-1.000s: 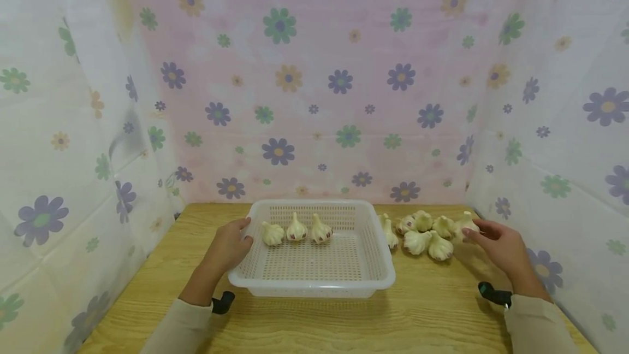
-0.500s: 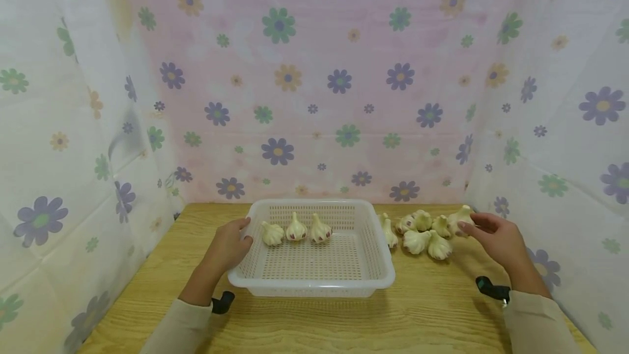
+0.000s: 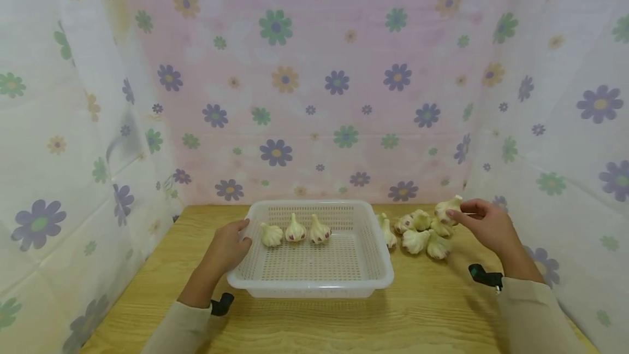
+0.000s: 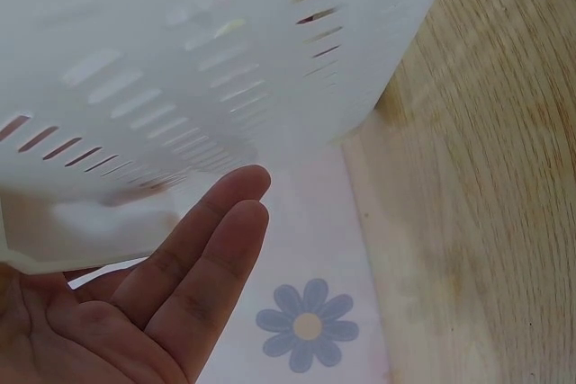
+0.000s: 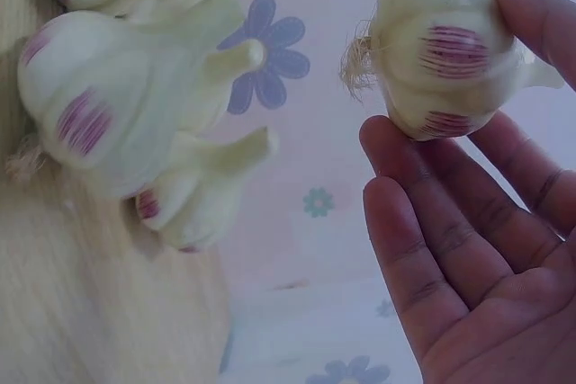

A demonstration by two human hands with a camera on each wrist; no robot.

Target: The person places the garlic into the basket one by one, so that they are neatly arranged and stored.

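In the head view my right hand (image 3: 486,225) pinches a garlic bulb (image 3: 447,211) between thumb and fingers, raised over the pile at the right. The right wrist view shows this bulb (image 5: 441,47) close up, with purple streaks and a rootlet tuft. My left hand (image 3: 227,250) grips the left rim of a white plastic basket (image 3: 314,284); its fingers (image 4: 202,281) lie along the outer wall in the left wrist view, the thumb hidden there. Inside the basket, three garlic bulbs (image 3: 295,229) sit in a row toward the back left.
Several more garlic bulbs (image 3: 415,241) lie piled on the wooden table (image 3: 314,326) right of the basket, one partly hidden by its wall. Flowered cloth (image 3: 314,97) hangs behind and on both sides. A black wrist device (image 3: 484,276) sits on the right forearm.
My right hand has lifted the garlic bulb off the pile's right end and moved it up and left. My left hand and the basket stay in place.
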